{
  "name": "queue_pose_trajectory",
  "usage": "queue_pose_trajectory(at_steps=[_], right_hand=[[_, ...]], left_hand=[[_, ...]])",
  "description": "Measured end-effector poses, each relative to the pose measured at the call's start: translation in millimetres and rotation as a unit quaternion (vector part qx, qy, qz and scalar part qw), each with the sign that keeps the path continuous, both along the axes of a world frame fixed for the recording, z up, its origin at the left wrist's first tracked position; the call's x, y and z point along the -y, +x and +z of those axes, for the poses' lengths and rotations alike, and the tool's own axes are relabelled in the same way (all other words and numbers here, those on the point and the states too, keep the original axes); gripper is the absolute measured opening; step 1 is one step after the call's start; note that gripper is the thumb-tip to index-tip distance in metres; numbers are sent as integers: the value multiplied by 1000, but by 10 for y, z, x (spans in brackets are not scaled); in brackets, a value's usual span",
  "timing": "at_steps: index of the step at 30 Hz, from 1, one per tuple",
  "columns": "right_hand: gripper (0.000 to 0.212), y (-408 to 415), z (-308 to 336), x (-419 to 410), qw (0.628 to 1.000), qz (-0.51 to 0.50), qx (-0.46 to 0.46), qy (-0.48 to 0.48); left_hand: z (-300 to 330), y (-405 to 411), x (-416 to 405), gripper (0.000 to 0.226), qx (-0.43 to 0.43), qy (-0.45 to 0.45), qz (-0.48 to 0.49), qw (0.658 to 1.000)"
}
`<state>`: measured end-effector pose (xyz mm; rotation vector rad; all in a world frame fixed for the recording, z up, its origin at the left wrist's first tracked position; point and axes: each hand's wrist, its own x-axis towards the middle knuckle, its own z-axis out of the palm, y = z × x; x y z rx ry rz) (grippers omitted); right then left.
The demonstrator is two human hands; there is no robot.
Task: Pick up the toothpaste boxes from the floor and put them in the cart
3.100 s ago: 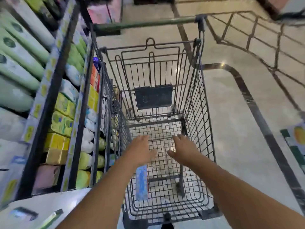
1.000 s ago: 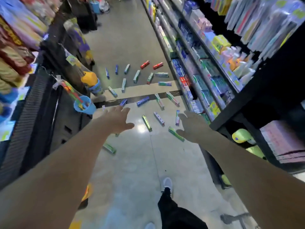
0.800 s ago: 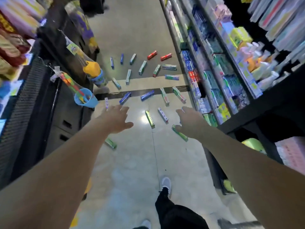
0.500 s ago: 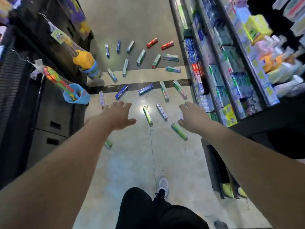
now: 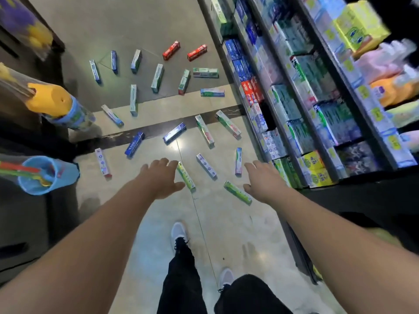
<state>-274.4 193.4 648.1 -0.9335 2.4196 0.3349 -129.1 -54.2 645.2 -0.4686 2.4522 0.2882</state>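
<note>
Several toothpaste boxes lie scattered over the aisle floor ahead of me. Nearest are a green box (image 5: 186, 175) just right of my left hand (image 5: 158, 177) and another green box (image 5: 237, 192) just left of my right hand (image 5: 263, 180). Both hands are stretched forward above the floor, fingers spread, holding nothing. Beyond them lie a white box (image 5: 206, 166), blue boxes (image 5: 174, 133), and two red boxes (image 5: 171, 50) far up the aisle. The cart is out of view.
Stocked shelves (image 5: 301, 91) of toothpaste and other goods run along the right side. On the left a dark fixture carries hanging goods, with a blue cup (image 5: 43, 175) and a yellow-capped pack (image 5: 56, 103) jutting into the aisle. My legs and shoes (image 5: 179, 232) stand below.
I turned from the cart to the aisle and walked toward the boxes. The view has tilted down, and both hands have come closer to the nearest green boxes.
</note>
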Motion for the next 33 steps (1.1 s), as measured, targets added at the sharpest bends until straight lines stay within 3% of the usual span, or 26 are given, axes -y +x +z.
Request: queue_pose_trajectory(at_steps=[9,15,25,33], right_hand=[[57,-628,-1387,141,998,-55,28,24],[53,-950,-2875,33,997,-58,41,41],[67,-1223,-5232,-532,995,-66,51,62],[74,-1194,-6205,-767,994,-49,73,58]], left_hand=[[-1473,-732,256,77,20,49,2,999],[-2897,-1049,184,74,23,62,70,995],[-5186,-1216,121,72,50,67,189,978],[-6022,-1423,86,75,41,-1,248,968]])
